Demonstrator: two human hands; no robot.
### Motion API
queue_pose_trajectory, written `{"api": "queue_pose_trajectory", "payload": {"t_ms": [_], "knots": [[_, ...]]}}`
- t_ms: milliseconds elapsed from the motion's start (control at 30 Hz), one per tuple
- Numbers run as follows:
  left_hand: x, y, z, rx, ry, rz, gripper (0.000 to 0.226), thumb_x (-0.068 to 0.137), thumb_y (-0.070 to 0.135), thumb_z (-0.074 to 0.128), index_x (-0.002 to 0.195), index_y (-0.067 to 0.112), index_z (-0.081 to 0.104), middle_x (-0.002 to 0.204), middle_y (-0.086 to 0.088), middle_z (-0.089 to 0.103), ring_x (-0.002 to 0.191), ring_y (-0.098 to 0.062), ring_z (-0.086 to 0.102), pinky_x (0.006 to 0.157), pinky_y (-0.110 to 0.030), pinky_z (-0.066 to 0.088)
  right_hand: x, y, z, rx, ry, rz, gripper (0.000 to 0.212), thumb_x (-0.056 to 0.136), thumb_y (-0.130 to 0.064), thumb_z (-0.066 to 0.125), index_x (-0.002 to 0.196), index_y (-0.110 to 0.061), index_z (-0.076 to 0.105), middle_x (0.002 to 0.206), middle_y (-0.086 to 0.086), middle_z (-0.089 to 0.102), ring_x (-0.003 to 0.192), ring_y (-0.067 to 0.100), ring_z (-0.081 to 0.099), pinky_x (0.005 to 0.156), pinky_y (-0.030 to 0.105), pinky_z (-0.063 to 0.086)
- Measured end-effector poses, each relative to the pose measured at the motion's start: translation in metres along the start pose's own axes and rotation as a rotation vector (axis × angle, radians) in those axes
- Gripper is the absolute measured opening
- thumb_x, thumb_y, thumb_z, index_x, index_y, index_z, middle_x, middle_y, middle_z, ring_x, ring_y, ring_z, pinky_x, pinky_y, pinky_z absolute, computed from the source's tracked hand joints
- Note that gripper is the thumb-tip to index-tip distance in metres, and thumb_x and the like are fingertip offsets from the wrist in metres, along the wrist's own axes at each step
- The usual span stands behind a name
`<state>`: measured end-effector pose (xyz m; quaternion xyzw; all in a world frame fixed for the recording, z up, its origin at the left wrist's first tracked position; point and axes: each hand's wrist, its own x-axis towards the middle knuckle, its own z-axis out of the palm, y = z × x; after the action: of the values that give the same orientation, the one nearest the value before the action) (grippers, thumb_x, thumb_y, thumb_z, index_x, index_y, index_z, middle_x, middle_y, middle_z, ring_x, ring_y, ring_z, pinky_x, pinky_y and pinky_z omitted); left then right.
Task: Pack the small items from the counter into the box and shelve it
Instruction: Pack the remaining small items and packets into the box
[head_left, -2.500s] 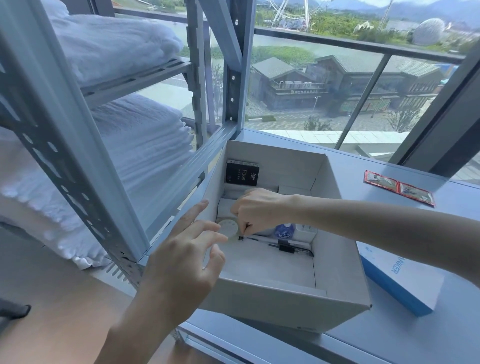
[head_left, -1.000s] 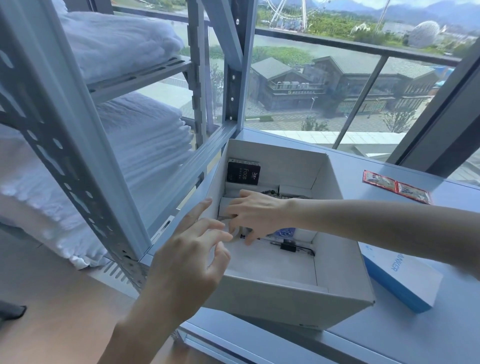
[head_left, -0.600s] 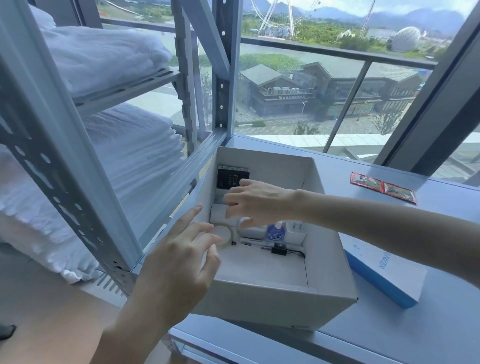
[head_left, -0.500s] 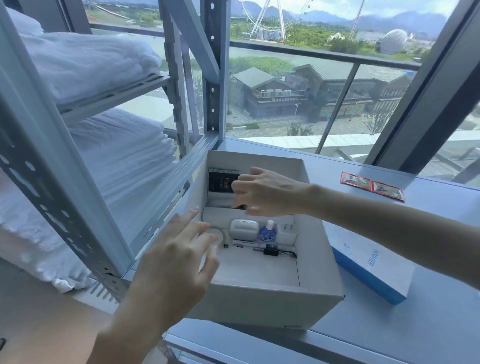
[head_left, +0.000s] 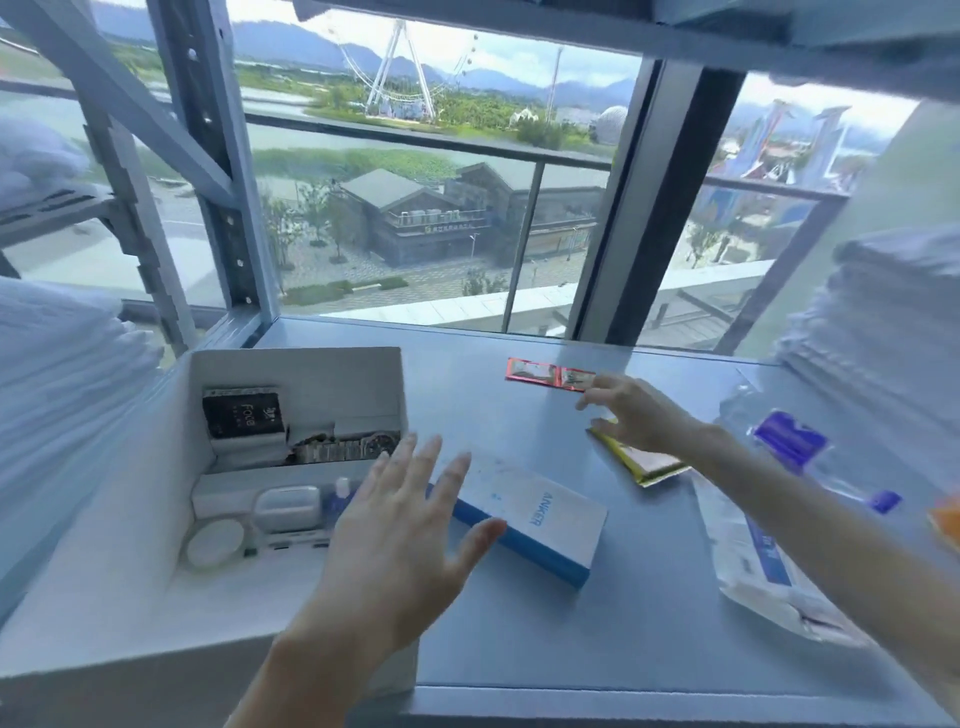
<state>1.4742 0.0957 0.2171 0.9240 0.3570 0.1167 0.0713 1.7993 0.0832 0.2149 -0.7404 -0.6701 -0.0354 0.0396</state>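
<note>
Blue-grey counter (head_left: 519, 639) fills the lower view, and the open white box (head_left: 401, 384) sits at its left end, holding a black packet (head_left: 244, 413), a watch (head_left: 343, 448), an earbud case (head_left: 285, 506) and a round tin (head_left: 215, 543). Right of the box, the right hand (head_left: 634, 415) reaches with straight, empty fingers toward a red sachet strip (head_left: 545, 372), its palm above a yellow packet (head_left: 649, 467). The left hand (head_left: 400, 540) hovers spread and empty over the box's right wall and the near end of a blue-and-white carton (head_left: 540, 514) lying just right of the box.

The strip looks thin and flat, so fingertips may only push it farther from the box instead of lifting it. The wrist could also drag the yellow packet along. Farther right of the box lie a clear bag (head_left: 789, 441) with a purple label and a white pouch (head_left: 758, 561), both probably slippery to pick up.

Behind the box rises a grey metal rack (head_left: 223, 208). Folded white towels (head_left: 62, 374) lie left of the box. Beyond the box a window (head_left: 441, 234) shows buildings and a ferris wheel.
</note>
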Motion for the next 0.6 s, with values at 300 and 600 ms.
{"api": "queue_pose_trajectory", "payload": {"t_ms": [300,600], "knots": [[0.008,0.012,0.017,0.049,-0.033,-0.112,0.061,0.09,0.057,0.036,0.144,0.036,0.018,0.156,0.006,-0.004,0.139,-0.006,-0.019,0.112,-0.028,0.016,0.012,0.07,0.053,0.085,-0.135,0.195,0.04,0.09,-0.02,0.056,0.128,-0.009,0.052,0.137,0.005,0.045,0.12,0.026,0.048,0.1,0.036,0.039],[0.001,0.019,0.011,-0.028,0.107,-0.136,0.045,0.09,0.045,0.045,0.134,0.038,0.04,0.149,0.018,0.024,0.135,0.01,0.0,0.103,-0.02,0.03,0.089,0.063,0.087,0.136,-0.209,0.273,0.045,0.094,-0.022,0.041,0.135,-0.002,0.039,0.147,0.013,0.032,0.133,0.032,0.033,0.107,0.04,0.031]]}}
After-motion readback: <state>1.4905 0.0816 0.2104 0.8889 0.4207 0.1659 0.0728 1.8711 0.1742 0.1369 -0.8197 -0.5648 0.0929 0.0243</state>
